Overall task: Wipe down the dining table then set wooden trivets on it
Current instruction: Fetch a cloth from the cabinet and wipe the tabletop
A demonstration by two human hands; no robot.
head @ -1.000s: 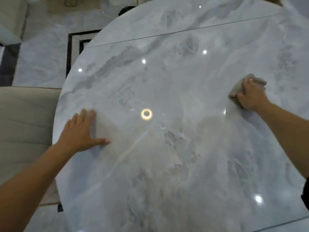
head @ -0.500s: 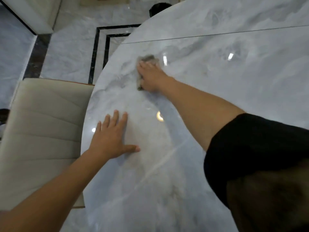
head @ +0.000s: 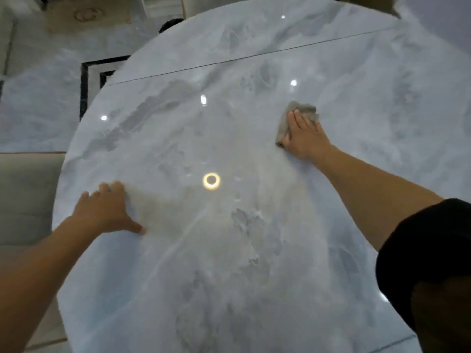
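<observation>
A round dining table (head: 229, 263) with a glossy grey marble top fills the view. A crumpled grey-beige cloth (head: 304, 109) lies on its far middle part. My right hand (head: 304, 136) presses flat on the cloth, fingers straight and pointing away from me, with the cloth showing beyond the fingertips and to the left of the palm. My left hand (head: 104, 210) rests palm down on the bare tabletop near the table's left edge, thumb spread toward the middle. No trivets are in view.
A beige padded chair (head: 25, 194) stands against the table's left edge. Marble floor with a dark inlaid border (head: 85, 90) lies beyond it. A thin seam (head: 229, 62) crosses the far part of the tabletop. Ceiling lights reflect in the surface.
My right hand swept the cloth from the right side to the far left edge, then back toward the middle. My left hand stayed planted near the left edge.
</observation>
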